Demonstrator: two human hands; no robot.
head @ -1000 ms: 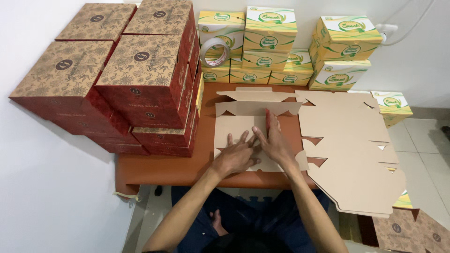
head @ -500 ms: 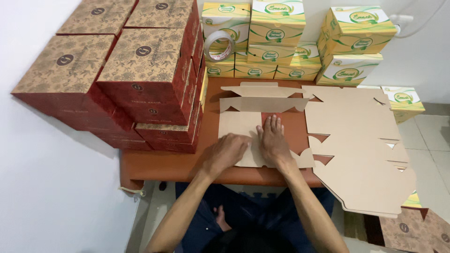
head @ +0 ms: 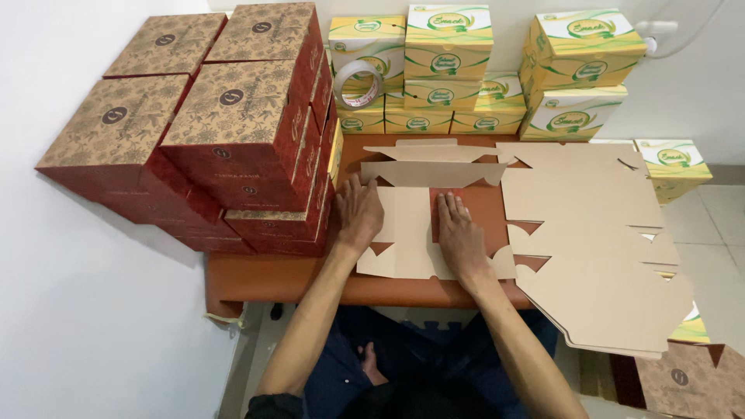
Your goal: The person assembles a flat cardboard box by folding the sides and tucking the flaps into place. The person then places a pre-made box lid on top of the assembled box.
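The person's left hand (head: pixel 358 213) lies flat, fingers spread, on the left part of a flat brown cardboard box blank (head: pixel 407 225) spread on the orange-brown counter (head: pixel 256 275). The right hand (head: pixel 459 233) also lies open and flat, palm down, pressing the blank's right part where a red printed face shows beside the fingers. Neither hand grips anything. The blank sits near the counter's front edge, roughly at its middle, with its upper flaps reaching toward the back edge.

Just to the right, a stack of flat cardboard blanks (head: pixel 597 248) overhangs the counter's right edge and front right corner. At the left edge stands a stack of red and brown patterned boxes (head: pixel 225 132), close to the left hand. Along the back edge stand yellow and white boxes (head: pixel 481 70), with a roll of tape (head: pixel 358 84) leaning against them.
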